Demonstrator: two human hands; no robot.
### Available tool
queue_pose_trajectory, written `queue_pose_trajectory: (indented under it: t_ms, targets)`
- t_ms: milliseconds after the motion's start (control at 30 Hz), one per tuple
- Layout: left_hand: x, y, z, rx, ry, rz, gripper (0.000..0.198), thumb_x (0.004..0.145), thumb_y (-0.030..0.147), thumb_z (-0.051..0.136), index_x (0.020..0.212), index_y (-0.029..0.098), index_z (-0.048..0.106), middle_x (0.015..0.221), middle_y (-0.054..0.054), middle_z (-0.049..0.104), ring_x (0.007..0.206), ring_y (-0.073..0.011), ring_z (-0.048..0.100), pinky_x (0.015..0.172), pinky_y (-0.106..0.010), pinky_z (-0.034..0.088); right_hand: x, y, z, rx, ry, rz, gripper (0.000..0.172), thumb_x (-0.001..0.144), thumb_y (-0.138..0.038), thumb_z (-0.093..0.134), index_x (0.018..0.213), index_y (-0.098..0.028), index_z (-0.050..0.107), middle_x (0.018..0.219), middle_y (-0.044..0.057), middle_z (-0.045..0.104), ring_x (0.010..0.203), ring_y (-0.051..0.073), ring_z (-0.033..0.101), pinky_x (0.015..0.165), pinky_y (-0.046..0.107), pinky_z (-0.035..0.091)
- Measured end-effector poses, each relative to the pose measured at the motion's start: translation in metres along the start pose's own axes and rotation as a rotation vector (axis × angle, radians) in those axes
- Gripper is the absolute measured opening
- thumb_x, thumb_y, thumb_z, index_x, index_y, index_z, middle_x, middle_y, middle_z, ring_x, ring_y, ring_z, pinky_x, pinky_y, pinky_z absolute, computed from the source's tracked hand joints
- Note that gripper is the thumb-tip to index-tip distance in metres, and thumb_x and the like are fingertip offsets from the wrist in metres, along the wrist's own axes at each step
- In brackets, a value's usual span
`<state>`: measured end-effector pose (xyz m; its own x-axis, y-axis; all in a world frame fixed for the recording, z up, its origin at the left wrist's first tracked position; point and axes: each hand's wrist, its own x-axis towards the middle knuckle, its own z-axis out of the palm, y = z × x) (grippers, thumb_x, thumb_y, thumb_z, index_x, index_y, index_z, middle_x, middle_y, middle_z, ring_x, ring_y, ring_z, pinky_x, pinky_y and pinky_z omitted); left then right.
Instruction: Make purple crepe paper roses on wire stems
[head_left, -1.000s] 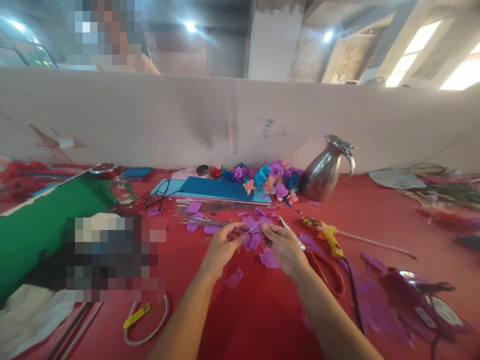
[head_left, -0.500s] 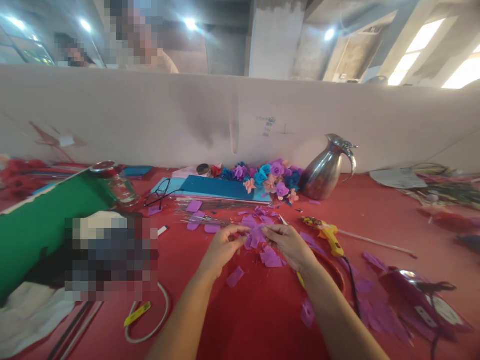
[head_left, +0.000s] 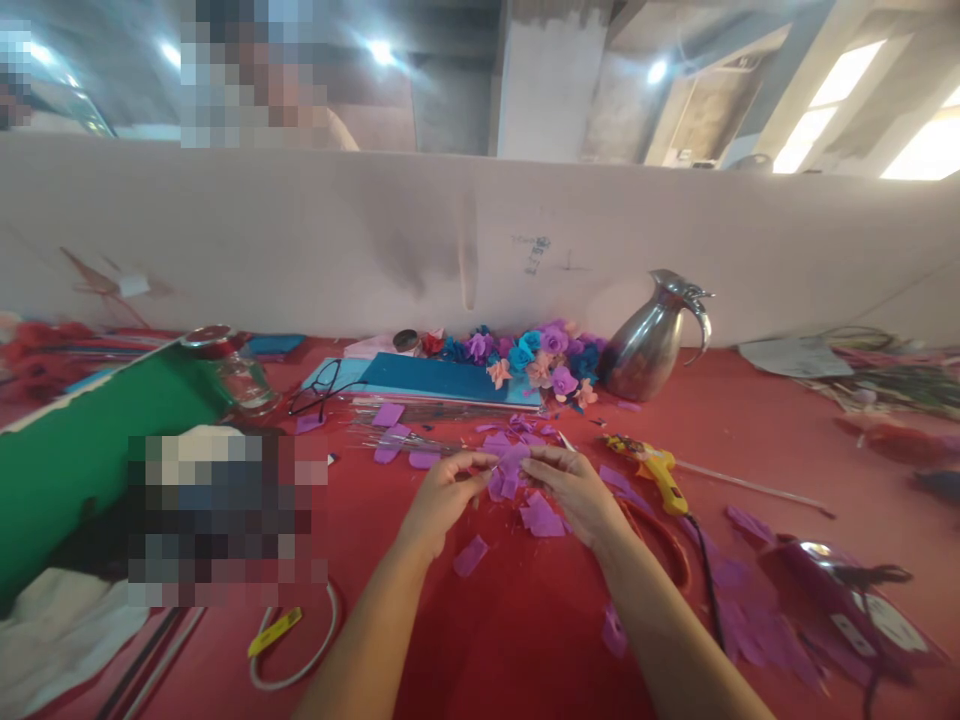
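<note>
In the middle of the table, a small piece of purple crepe paper (head_left: 514, 460) is stretched between my two hands. My left hand (head_left: 448, 497) pinches its left edge with thumb and forefinger; whether a thin wire is also in those fingers is too small to tell. My right hand (head_left: 576, 490) pinches the right edge, fingers closed. Other purple paper pieces lie right beneath and around the hands, among them a cut piece (head_left: 543, 515) and a small square (head_left: 470, 556). Thin wire stems (head_left: 427, 443) lie just beyond my left hand.
A yellow hot glue gun (head_left: 660, 474) with a black cord lies on the right. Finished paper flowers (head_left: 553, 358), a steel jug (head_left: 651, 340), blue paper sheets (head_left: 439, 376) and eyeglasses (head_left: 322, 388) line the back. A glass jar (head_left: 238, 375) stands left, near a green board (head_left: 112, 440).
My right hand has shifted slightly left, and its fingers have moved a little along the purple paper. My left hand stays nearly where it was.
</note>
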<state>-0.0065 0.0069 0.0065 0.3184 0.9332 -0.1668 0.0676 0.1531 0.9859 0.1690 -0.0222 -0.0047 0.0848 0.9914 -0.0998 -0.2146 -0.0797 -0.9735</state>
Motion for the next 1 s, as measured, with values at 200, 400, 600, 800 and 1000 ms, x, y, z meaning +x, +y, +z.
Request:
queue_pose_trajectory:
  t_ms: [200,400,600,800,1000]
  targets:
    - [0.0001,0.0012,0.0015,-0.015,0.008,0.013,0.024,0.065,0.029,0.066,0.086,0.017,0.071,0.073,0.000,0.061,0.054,-0.0084,0.041,0.057,-0.024,0.033,0.0004,0.0023,0.0003,0.009,-0.004,-0.041,0.026,0.064,-0.038,0.076,0.080,-0.017,0.074,0.071,0.002,0.067,0.064,0.012,0.055,0.066,0.027,0.043]
    - [0.0004,0.0010,0.0026,-0.032,-0.012,-0.006,0.026,0.065,0.028,0.066,0.088,0.016,0.070,0.070,0.001,0.060,0.054,-0.0083,0.041,0.057,-0.023,0.033,-0.0004,-0.0010,0.0036,0.002,0.038,-0.052,0.028,0.061,-0.037,0.076,0.079,-0.016,0.073,0.071,0.003,0.067,0.064,0.013,0.054,0.065,0.028,0.043]
    - [0.0011,-0.0021,0.0021,-0.015,-0.020,-0.009,0.030,0.068,0.031,0.065,0.094,0.016,0.070,0.066,0.001,0.058,0.053,-0.0087,0.040,0.057,-0.024,0.033,-0.0014,-0.0047,0.0061,0.065,0.079,-0.026,0.025,0.056,-0.034,0.078,0.074,-0.018,0.073,0.069,0.002,0.066,0.062,0.013,0.054,0.064,0.027,0.043]
    - [0.0013,-0.0028,0.0034,-0.007,-0.036,0.006,0.029,0.068,0.029,0.066,0.093,0.015,0.071,0.068,0.000,0.060,0.055,-0.0097,0.043,0.057,-0.024,0.034,-0.0014,-0.0048,0.0054,0.072,0.088,-0.018,0.024,0.056,-0.033,0.077,0.073,-0.018,0.073,0.068,0.002,0.066,0.063,0.014,0.055,0.064,0.027,0.042]
    - [0.0022,-0.0046,0.0043,-0.028,-0.014,0.025,0.026,0.067,0.029,0.067,0.089,0.016,0.071,0.076,-0.002,0.064,0.064,-0.0119,0.049,0.064,-0.025,0.038,-0.0007,-0.0018,0.0052,0.062,0.070,-0.030,0.023,0.057,-0.032,0.077,0.075,-0.018,0.073,0.071,0.002,0.067,0.065,0.013,0.055,0.067,0.027,0.043]
